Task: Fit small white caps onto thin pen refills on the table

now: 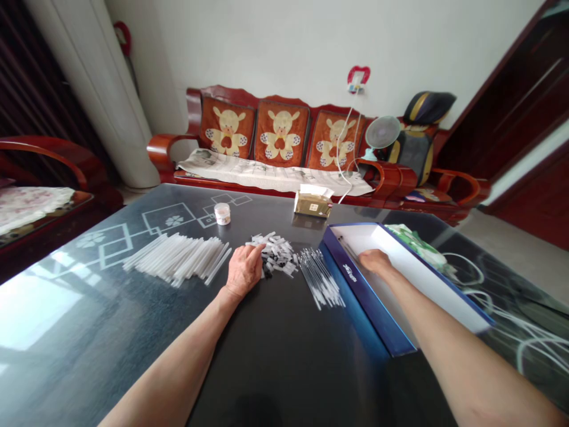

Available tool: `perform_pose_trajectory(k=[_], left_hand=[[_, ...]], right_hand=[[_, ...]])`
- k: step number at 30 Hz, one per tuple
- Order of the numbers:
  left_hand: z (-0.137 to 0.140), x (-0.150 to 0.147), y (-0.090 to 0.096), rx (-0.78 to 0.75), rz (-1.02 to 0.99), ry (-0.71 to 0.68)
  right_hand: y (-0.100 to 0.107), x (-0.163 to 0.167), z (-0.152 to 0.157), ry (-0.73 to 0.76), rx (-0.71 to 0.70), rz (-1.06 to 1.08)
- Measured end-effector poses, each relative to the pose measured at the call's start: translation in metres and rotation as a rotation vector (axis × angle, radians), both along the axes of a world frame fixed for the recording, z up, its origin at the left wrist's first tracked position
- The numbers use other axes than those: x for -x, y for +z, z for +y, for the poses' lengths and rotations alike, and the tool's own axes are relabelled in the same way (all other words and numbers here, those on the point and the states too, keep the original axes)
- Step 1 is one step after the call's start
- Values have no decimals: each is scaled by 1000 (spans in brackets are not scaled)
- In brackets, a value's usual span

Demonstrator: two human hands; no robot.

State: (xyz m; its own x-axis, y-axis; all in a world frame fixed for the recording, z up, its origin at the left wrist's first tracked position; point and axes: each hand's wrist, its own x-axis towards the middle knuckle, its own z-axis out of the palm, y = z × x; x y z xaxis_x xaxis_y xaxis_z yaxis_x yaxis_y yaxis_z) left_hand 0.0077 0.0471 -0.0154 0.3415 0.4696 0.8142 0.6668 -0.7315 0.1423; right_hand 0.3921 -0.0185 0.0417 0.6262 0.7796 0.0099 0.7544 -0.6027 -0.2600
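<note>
My left hand [244,270] rests at the left edge of a heap of small white and black plastic caps [281,256]. Its fingers are curled together, and whatever they hold is hidden. Inside a long blue box [371,296] with a white interior is my right hand [374,260], its fingers closed near the left wall. Thin slender rods [349,248] lie in the box by those fingertips; whether the hand grips one is unclear. Translucent white tubes [178,258] are spread left of my left hand. Thin, clear pen-refill-like sticks [320,279] lie between the caps and the box.
A small white round jar [222,213] and a tissue pack [313,201] stand farther back on the dark glossy table [267,362]. Right of the box are a green-and-white packet [418,244] and loose white cables [515,323]. A wooden sofa [171,151] stands beyond the table.
</note>
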Motion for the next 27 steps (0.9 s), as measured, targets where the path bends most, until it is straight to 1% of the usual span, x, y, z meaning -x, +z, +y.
perform_pose_trajectory(k=[1,3,4,6,7,9,10,11,12,13,14,16,17,19,21,23,27], left_hand=[[-1,0,0,20,16,6],[-2,-1,2,72,41,41],[-3,-2,3,111,62,62],[-2,-2,8,193,115,104],[-1,-1,12,244,149,130],[1,3,23,355,227,204],[3,7,29,414,273,253],[4,12,36,474,327,302],[5,18,41,533,386,347],[5,24,46,586,447,377],[4,30,49,616,485,388],[1,40,52,655,543,388],[-2,44,51,664,561,385],[-6,47,48,679,589,390],[-9,46,46,689,598,400],[-8,44,45,706,594,407],[0,42,49,772,553,432]], right_hand=[[4,2,0,-2,53,10],[14,5,1,2,93,4],[19,8,1,5,85,-2],[30,18,-1,9,8,-19],[34,27,-4,17,-68,-28],[38,55,-12,74,-265,-28],[37,73,-18,134,-415,-8],[34,95,-24,218,-575,35],[29,118,-32,319,-695,82],[22,141,-39,434,-766,114],[14,165,-47,536,-806,136],[-8,205,-60,697,-830,183],[-19,221,-65,745,-825,214],[-39,241,-70,770,-807,254],[-53,249,-72,746,-785,263],[-59,249,-71,716,-748,270],[-55,249,-70,686,-651,282]])
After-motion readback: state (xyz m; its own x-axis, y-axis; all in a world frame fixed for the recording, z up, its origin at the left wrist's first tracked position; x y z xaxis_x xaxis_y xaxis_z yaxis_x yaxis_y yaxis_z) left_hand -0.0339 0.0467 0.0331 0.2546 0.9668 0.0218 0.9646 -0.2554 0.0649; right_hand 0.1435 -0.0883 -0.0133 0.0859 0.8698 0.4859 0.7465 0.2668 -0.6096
